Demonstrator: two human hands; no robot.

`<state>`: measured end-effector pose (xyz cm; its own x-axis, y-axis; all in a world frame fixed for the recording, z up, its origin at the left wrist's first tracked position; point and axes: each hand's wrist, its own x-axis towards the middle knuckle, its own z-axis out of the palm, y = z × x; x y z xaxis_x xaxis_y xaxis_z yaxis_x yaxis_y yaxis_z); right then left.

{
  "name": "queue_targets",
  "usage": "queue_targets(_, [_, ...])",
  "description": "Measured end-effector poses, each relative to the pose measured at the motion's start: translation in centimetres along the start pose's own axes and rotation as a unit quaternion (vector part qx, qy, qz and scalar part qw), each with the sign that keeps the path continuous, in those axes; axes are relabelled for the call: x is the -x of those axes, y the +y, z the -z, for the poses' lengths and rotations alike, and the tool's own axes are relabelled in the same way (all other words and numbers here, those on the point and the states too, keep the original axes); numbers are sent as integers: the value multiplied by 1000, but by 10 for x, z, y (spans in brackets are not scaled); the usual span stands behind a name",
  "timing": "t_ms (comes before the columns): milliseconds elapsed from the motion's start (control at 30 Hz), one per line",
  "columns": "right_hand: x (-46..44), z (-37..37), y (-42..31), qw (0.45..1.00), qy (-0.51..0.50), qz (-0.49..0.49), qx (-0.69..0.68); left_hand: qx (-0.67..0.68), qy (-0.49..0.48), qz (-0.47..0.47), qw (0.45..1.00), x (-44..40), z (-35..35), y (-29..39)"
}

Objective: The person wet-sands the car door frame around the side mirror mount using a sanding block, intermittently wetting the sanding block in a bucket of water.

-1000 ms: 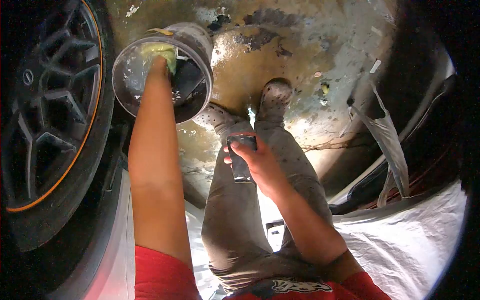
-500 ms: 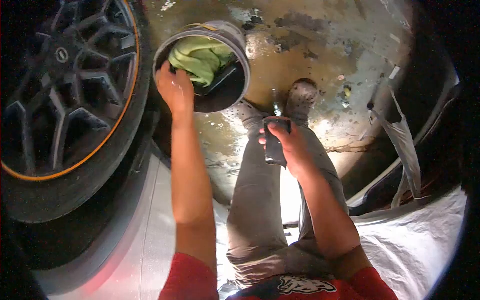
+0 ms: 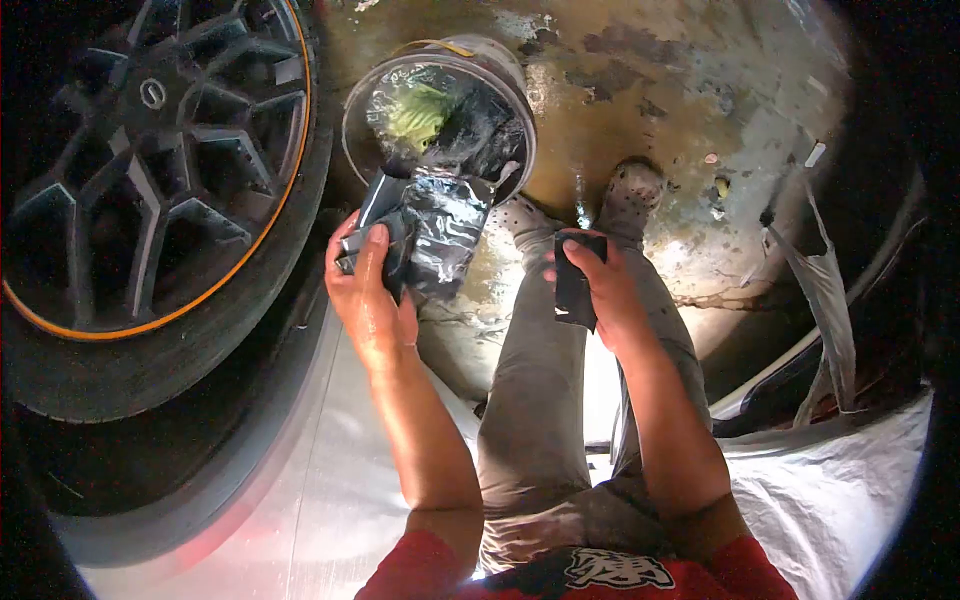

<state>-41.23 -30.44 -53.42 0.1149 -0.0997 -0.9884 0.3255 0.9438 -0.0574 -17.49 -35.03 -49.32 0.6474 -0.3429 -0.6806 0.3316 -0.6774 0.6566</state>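
My left hand [image 3: 368,290] is closed on a bundle of wet black sheets [image 3: 440,230], folded and shiny, held over the bucket's near rim. In my right hand [image 3: 600,285] is a small flat black rectangular piece [image 3: 574,290], gripped with the thumb on top, above my right leg. The bucket [image 3: 347,150] stands on the floor beyond my left hand. A green cloth [image 3: 420,113] lies inside it, partly covered by water and foam. The exact kind of the black pieces cannot be made out.
A car wheel [image 3: 150,180] with an orange rim line stands at the left, beside a pale car panel [image 3: 310,440]. My shoes [image 3: 635,190] are on the wet, stained floor [image 3: 640,80]. A whitish bag [image 3: 815,290] hangs at the right.
My left hand has come up out of the bucket with the wet black sheets. The green cloth now sits lower in the bucket. My right hand still holds its black piece.
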Motion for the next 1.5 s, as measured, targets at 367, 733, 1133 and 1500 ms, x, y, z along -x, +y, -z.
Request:
queue_targets(367, [-2,9,-7,1000,16,3,0,-259,-135,-125,948,-28,-8,-102])
queue_targets(733, [-1,14,-2,1000,0,23,-2,-391,-10,-334,857,-128,-71,-96])
queue_targets(1133, [-18,-84,-16,868,47,401,289,378,-250,123,883,57,57,18])
queue_targets(1500, [335,-139,-112,837,-211,308,399,363,-336,169,852,260,94,146])
